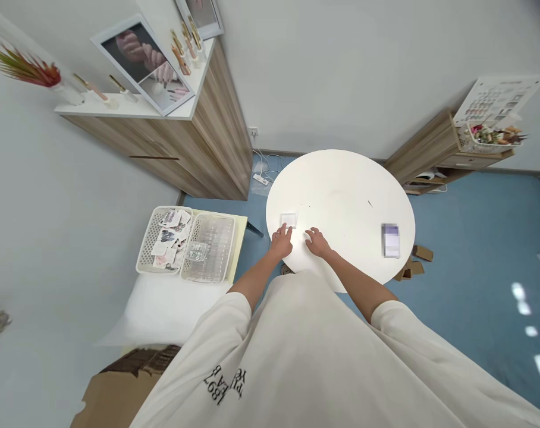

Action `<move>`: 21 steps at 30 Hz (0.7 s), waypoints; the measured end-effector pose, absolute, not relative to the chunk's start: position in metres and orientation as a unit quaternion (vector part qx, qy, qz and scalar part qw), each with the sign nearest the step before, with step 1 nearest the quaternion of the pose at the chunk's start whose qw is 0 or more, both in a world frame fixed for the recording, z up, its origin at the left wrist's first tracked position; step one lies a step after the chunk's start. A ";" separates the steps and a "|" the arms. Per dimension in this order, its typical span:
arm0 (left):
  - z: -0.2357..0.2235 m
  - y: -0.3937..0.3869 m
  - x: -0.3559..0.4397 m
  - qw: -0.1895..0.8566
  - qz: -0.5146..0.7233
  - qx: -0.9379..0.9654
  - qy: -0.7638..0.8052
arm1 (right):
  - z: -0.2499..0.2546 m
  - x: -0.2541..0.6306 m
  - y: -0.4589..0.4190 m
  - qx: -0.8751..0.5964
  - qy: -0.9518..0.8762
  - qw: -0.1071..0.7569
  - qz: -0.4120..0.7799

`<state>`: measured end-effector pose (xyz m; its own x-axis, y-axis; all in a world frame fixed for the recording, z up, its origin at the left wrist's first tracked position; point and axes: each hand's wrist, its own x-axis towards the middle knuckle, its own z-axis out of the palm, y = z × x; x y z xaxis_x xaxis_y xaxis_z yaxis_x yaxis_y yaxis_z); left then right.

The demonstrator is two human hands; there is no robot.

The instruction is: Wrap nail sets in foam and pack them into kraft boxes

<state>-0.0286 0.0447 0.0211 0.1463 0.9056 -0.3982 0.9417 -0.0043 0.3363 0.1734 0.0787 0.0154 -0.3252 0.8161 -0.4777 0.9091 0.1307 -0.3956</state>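
A small clear, flat plastic case (289, 219) lies on the left part of the round white table (336, 178). The fingertips of my left hand (281, 241) reach the near edge of this case, with the fingers apart and not wrapped round it. Just to the right, my right hand (317, 242) hovers over or rests on the tabletop; which of the two I cannot tell. Its fingers are spread and bent a little, and nothing shows between them.
A blurred-out purple and white rectangular thing (391, 241) lies at the table's right side. To the left stand a white basket of printed packets (165, 238) and a basket of clear plastic cases (210, 246). Brown cardboard pieces (415, 264) lie on the floor, right.
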 end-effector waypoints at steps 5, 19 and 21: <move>0.032 0.011 -0.004 0.250 -0.014 0.694 0.675 | 0.025 0.204 0.058 0.557 0.770 0.059 -0.306; 0.043 -0.147 0.092 0.249 0.003 0.647 0.721 | 0.032 0.284 -0.059 0.467 0.836 0.006 -0.290; 0.044 -0.169 0.096 0.253 0.001 0.636 0.729 | 0.030 0.285 -0.076 0.450 0.843 0.011 -0.295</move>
